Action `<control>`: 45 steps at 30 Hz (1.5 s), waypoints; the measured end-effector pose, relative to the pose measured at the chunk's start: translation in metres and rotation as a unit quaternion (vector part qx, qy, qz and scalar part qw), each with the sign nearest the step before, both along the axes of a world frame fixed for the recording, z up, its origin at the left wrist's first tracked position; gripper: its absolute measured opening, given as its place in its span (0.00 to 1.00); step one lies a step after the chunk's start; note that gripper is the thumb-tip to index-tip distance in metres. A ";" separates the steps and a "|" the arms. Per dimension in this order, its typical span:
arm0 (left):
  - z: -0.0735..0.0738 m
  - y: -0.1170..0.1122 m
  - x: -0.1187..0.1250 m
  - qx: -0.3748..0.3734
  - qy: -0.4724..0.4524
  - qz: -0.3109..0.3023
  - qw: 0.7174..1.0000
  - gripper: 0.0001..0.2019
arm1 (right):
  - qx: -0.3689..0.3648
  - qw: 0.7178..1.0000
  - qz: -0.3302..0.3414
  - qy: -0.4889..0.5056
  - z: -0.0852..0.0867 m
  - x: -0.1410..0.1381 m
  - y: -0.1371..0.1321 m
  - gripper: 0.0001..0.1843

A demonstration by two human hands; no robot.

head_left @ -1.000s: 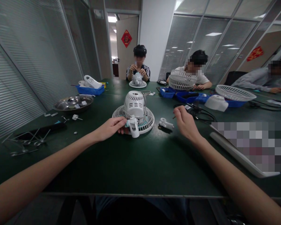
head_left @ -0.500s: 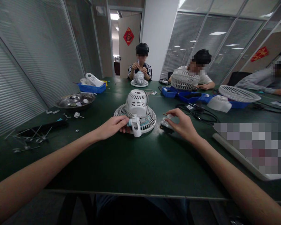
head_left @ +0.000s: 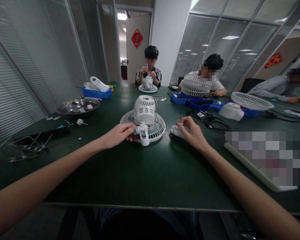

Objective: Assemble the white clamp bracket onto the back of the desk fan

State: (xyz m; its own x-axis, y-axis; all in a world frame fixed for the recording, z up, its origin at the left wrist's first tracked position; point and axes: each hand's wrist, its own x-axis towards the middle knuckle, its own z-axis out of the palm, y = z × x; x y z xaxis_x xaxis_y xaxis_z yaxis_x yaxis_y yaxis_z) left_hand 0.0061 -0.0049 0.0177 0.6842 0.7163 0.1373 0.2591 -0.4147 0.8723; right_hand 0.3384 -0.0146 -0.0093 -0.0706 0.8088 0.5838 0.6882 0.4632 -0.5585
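At the near side of the fan, my left hand pinches the bracket, long axis toward the table edge, while my right hand (closed on a thin pin) sits apart to its right, at the white piece.

Smooth white plastic with a soft sheen forms the motor housing and bracket, ribbed plastic the round grille, polished, reflective metal the shallow bowl, smooth blue plastic the bin, while the green desk looks smooth and dully glossy.
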 end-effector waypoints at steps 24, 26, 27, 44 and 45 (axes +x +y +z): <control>-0.001 0.001 0.000 0.007 0.010 0.001 1.000 0.18 | 0.013 0.980 -0.031 -0.196 0.008 0.006 -0.004 0.12; -0.001 0.001 0.000 0.006 0.008 -0.002 1.000 0.18 | 0.018 0.980 -0.043 -0.194 0.011 0.009 -0.006 0.14; 0.000 0.000 0.000 0.005 0.007 -0.003 1.000 0.18 | 0.015 0.980 -0.048 -0.194 0.013 0.011 -0.007 0.15; 0.000 0.001 0.002 0.012 0.010 0.000 1.000 0.18 | -0.053 0.974 -0.008 -0.222 0.027 0.025 -0.012 0.18; 0.000 0.001 0.003 0.012 0.010 0.001 1.000 0.17 | -0.050 0.973 -0.005 -0.227 0.026 0.024 -0.012 0.18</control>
State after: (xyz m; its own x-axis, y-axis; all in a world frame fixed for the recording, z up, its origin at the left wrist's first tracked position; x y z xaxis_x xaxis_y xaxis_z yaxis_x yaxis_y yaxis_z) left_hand 0.0088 -0.0040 0.0176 0.6860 0.7139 0.1407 0.2773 -0.4352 0.8565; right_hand 0.3622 -0.0262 0.0170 -0.2945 0.8621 0.4124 0.8787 0.4139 -0.2379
